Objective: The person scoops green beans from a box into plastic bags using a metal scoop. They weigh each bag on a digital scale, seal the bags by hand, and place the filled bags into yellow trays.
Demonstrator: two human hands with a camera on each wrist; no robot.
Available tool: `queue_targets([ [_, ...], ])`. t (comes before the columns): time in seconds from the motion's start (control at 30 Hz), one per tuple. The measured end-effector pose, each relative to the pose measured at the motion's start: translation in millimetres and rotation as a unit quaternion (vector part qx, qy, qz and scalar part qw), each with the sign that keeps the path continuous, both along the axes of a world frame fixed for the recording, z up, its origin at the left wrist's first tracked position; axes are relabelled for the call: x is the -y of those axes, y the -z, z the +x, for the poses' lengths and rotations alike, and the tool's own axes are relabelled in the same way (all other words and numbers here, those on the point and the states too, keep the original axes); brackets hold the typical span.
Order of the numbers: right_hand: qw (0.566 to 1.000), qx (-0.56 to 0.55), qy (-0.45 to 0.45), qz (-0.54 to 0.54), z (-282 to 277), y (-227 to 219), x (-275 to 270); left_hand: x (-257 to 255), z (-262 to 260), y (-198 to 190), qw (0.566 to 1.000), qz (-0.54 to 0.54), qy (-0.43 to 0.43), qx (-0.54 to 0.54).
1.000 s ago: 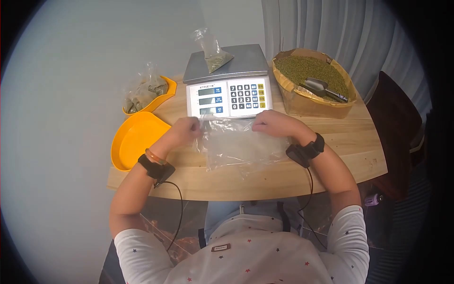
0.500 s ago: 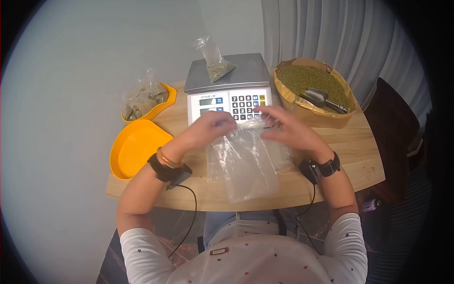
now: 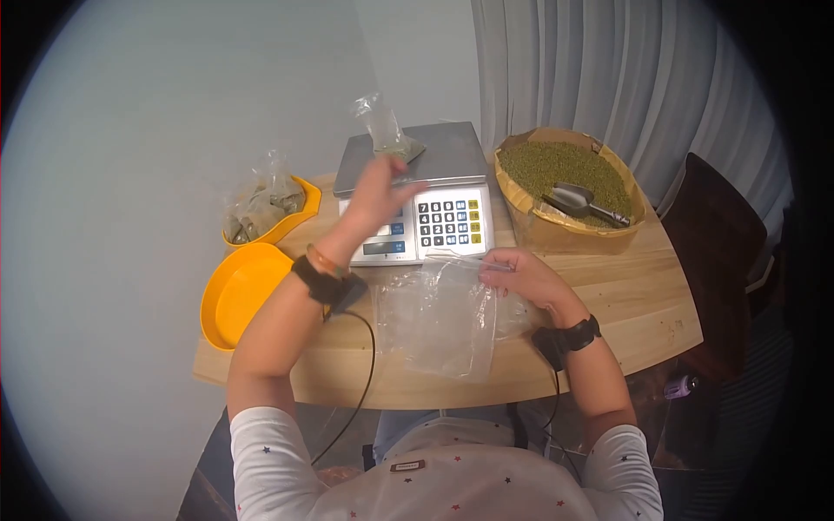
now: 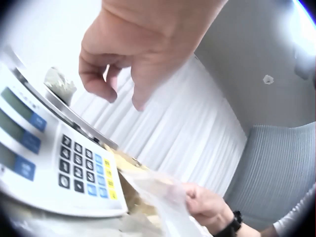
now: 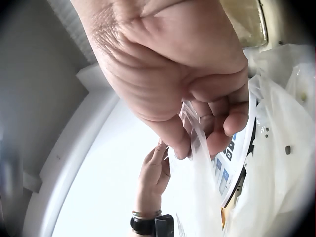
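Part-filled bag: on the pan of the scale, left of its middle.
Bag's long axis: runs from the filled base up and leftward to the slack neck.
Left hand: grips nothing; fingers bent, thumb apart.
Bag from left hand: just beyond the fingertips; gap seen in left wrist view.
Right hand: pinches the empty bag near its upper right corner, before the scale.
Nearer hand: left.
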State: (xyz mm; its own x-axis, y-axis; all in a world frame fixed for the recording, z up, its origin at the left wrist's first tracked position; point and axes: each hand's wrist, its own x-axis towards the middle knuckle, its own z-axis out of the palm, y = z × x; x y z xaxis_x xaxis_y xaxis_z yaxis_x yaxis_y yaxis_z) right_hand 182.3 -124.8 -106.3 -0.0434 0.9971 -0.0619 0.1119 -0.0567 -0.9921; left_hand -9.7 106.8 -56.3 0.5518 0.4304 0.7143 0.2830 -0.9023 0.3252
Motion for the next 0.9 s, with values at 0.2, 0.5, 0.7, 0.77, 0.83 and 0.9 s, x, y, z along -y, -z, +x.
queue_targets([
  [0.2, 0.998, -0.054, -0.011, 0.007, 10.1, 21.1, -6.1, -98.6, 24.4, -14.8, 0.965, -0.168, -0.201, 0.012],
  [0.5, 0.999, -0.04, -0.027, -0.01, 5.2, 20.8, 3.6, -122.8, 49.9, -8.9, 0.919, -0.387, -0.073, 0.003],
  [0.7, 0.999, -0.035, -0.031, -0.005, 3.0, 21.8, 6.2, -102.6, 43.5, -19.1, 0.884, -0.457, -0.006, 0.095],
  [0.77, 0.999, -0.031, -0.036, -0.01, 2.2, 20.7, 7.0, -99.3, 32.4, -22.5, 0.89, -0.446, -0.019, 0.088],
  [0.83, 0.999, -0.029, -0.04, -0.017, 0.4, 20.1, 8.6, -94.0, 9.4, -29.0, 0.892, -0.443, -0.022, 0.084],
  [0.9, 0.999, -0.034, -0.036, -0.015, -1.6, 19.6, 9.1, -82.6, -20.7, -40.0, 0.895, -0.438, -0.023, 0.075],
])
